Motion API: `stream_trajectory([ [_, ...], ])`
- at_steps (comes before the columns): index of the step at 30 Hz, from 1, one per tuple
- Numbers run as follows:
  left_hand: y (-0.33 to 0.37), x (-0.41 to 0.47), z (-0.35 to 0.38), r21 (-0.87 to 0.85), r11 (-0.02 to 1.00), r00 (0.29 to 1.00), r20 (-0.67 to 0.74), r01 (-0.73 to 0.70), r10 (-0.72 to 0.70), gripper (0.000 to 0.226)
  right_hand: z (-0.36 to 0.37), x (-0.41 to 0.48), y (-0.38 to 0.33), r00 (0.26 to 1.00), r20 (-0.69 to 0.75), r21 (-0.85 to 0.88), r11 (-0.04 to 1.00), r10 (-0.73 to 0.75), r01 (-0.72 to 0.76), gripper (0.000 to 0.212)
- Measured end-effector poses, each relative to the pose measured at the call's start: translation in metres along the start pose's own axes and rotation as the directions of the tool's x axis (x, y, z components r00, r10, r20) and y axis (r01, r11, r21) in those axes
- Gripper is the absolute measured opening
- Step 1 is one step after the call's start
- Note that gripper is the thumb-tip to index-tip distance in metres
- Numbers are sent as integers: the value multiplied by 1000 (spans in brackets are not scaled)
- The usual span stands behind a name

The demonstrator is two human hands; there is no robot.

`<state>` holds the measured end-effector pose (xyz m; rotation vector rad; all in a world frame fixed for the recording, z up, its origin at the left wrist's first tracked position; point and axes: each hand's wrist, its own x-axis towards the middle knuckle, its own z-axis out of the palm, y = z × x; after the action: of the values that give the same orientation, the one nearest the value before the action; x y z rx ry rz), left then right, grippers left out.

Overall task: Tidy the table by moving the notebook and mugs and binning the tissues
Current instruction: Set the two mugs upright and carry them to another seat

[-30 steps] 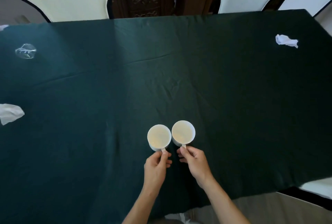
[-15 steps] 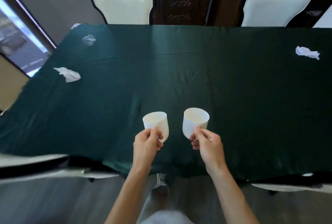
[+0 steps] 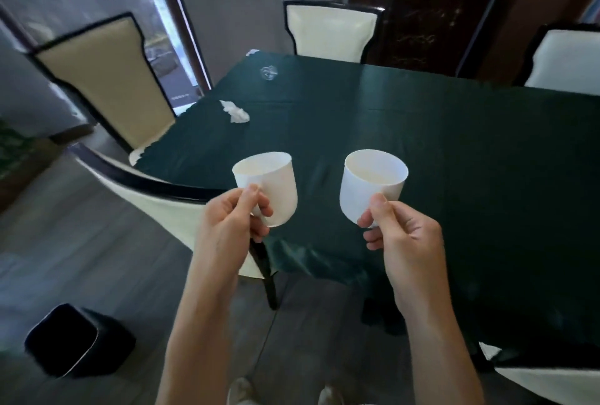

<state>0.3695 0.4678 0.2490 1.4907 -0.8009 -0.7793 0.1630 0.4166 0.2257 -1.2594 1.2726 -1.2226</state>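
Far left and low in my view, a dark bin sits on the grey floor, well apart from the table. Above it I see a tall chair with a cream back and black frame at the table's left end, and nearer to me a second cream chair whose curved back runs under my left arm. My left hand is raised off the table with fingers curled tight around the handle of the left mug, thumb pressed on top; the white mug hangs upright in the air, above the table's near-left corner. On the green tablecloth behind it lies a crumpled tissue near the left edge, and farther back something small and clear that I cannot identify. At the far-left corner a scrap of white peeks over the edge; I cannot tell what it is. My right hand is likewise closed, pinching the handle of the right mug, which is also held upright in the air over the cloth, apart from the other mug. Beyond the table stand a cream chair, a dark wooden cabinet and, at the far right, one more chair. The notebook is nowhere in my view.
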Motion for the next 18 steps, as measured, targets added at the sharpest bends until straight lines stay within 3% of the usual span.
stream_trajectory([
  [7, 4, -6, -115, -31, 996, 986, -148, -84, 78, 42, 83, -28, -23, 995, 92, -1, 999, -36, 36, 43],
  [18, -15, 42, -325, 113, 993, 982, -182, -26, 46, 43, 278, -88, -30, 986, 157, -54, 997, -51, 60, 42],
])
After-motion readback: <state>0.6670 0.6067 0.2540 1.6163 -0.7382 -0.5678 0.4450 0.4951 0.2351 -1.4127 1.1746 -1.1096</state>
